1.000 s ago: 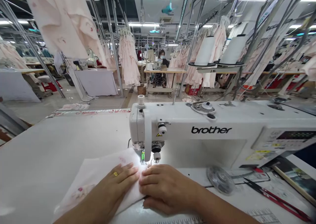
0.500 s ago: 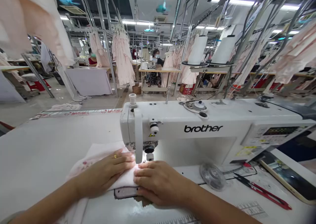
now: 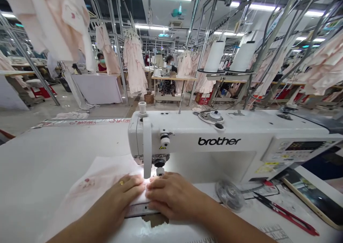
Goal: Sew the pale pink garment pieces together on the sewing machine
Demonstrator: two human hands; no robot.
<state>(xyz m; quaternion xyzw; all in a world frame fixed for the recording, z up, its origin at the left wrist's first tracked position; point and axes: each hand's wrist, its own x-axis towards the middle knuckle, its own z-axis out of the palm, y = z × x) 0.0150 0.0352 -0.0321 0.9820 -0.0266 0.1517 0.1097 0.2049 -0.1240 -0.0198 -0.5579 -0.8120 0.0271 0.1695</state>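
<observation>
A white Brother sewing machine (image 3: pixel 219 139) stands across the table. Under its needle lies a pale pink printed fabric piece (image 3: pixel 91 186). My left hand (image 3: pixel 122 196), with a gold ring, lies flat on the fabric just left of the presser foot (image 3: pixel 152 173), fingers stretched out. My right hand (image 3: pixel 171 196) presses flat on the fabric edge right of the foot, fingers together and extended. The fingertips of both hands almost meet in front of the needle.
Red-handled thread snips (image 3: pixel 284 212) and a clear bobbin disc (image 3: pixel 229 195) lie right of my hands; a phone (image 3: pixel 313 196) sits at the far right. Two white thread cones (image 3: pixel 230 55) stand behind the machine. Pink garments hang on overhead rails; other workers sit at distant tables.
The fabric has slid away under the needle and leftward, with both hands following it forward. A metal plate edge now shows in front of my hands.
</observation>
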